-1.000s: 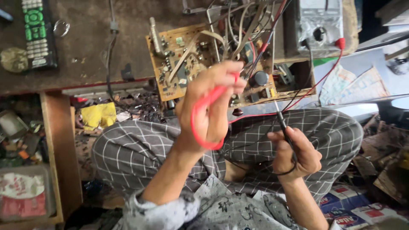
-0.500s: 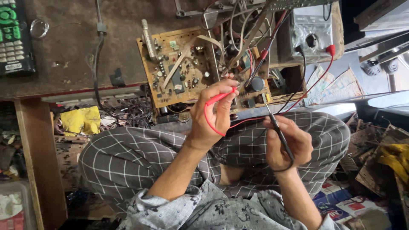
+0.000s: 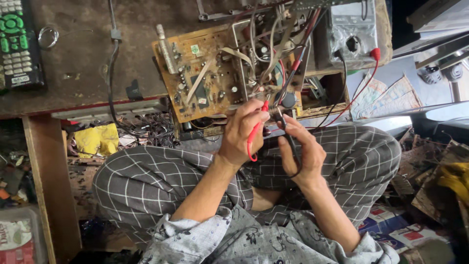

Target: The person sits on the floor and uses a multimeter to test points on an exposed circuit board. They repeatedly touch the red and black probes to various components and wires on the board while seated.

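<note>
A brown circuit board crowded with parts and wires hangs over the edge of a low wooden table. My left hand grips a red test probe whose tip meets the board's near edge. My right hand holds a black test probe, its tip beside the red one. Red and black leads run up to a grey multimeter at the back right. My crossed legs in grey checked trousers lie under both hands.
A black remote control and a metal ring lie on the table's left. A yellow cloth and tangled wires sit under the table. Boxes and clutter fill the floor at right; a wooden frame stands left.
Both hands have moved up to the board's near edge. The left hand dropped from a raised position and brought the red probe down; the right brought the black probe beside it.
</note>
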### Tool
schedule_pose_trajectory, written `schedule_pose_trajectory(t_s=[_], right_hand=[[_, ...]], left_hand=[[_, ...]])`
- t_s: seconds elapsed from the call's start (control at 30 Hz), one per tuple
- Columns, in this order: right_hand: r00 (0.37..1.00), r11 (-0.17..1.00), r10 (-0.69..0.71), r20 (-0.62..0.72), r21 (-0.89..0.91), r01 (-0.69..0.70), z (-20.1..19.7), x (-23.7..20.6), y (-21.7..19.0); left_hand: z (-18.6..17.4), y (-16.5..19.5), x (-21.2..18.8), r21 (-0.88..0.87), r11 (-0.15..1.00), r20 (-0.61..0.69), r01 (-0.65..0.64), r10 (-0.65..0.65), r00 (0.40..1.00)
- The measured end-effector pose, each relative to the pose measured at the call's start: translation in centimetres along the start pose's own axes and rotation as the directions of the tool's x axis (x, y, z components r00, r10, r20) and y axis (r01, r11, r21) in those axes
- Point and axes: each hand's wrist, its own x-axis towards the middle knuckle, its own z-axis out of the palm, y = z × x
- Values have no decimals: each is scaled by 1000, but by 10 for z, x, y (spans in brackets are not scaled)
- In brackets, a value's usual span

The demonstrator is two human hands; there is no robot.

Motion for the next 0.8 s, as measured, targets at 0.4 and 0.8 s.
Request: schedule_pose_trajectory(t_s=[0.4,0.8], right_hand=[[993,994,-106,48,6,106,4,-16,14],[999,999,-34,1,-1,34,6,-20,12]], left_hand=[[0,10,2,-6,1000,-6,8,-8,1000],[-30,23,21,76,995,-114,69,-60,992]])
